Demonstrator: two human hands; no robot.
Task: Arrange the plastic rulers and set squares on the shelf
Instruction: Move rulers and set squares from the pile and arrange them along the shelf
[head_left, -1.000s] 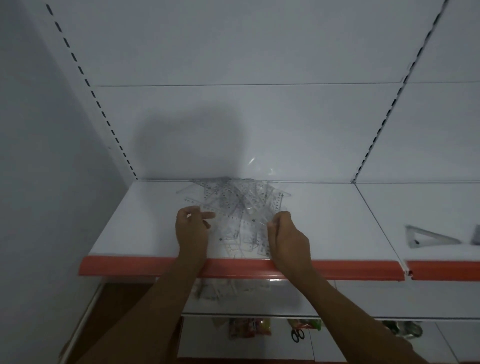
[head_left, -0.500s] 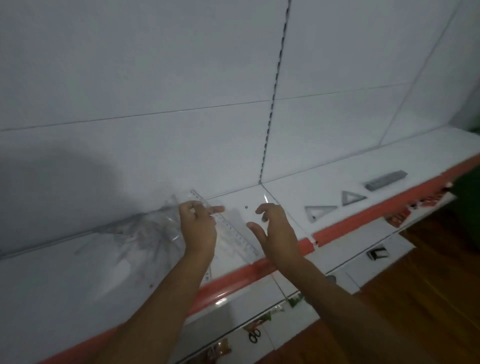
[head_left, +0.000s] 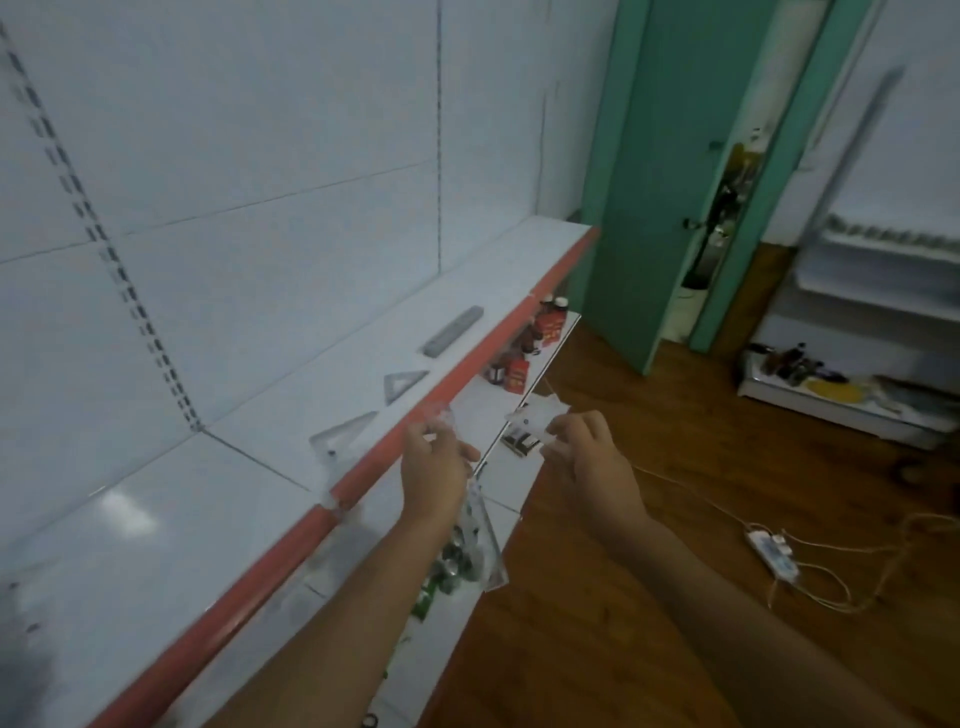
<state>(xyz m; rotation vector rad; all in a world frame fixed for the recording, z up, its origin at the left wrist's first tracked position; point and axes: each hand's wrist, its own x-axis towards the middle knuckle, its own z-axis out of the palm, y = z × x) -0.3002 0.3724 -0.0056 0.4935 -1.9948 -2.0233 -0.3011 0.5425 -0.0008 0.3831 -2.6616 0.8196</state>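
Observation:
My left hand (head_left: 434, 467) grips a clear plastic ruler (head_left: 485, 540) that hangs down past my wrist, in front of the shelf's red edge. Beside it, my right hand (head_left: 589, 452) pinches a small clear plastic piece (head_left: 535, 415), likely a set square, in the air over the lower shelf. On the white shelf (head_left: 156, 545) lie two stacks of clear set squares (head_left: 345, 431) (head_left: 402, 383) and a grey stack of rulers (head_left: 453, 331), in a row along the front.
The shelf's red front strip (head_left: 363, 478) runs diagonally. A lower shelf (head_left: 522, 374) carries red boxes and bottles. Wooden floor to the right holds a power strip (head_left: 774, 556) with cables. A green door (head_left: 660, 171) and another white rack (head_left: 878, 291) stand beyond.
My view has swung right along the shelf. Both hands have come off the pile of rulers; the left now carries a ruler and the right, open before, pinches a clear piece.

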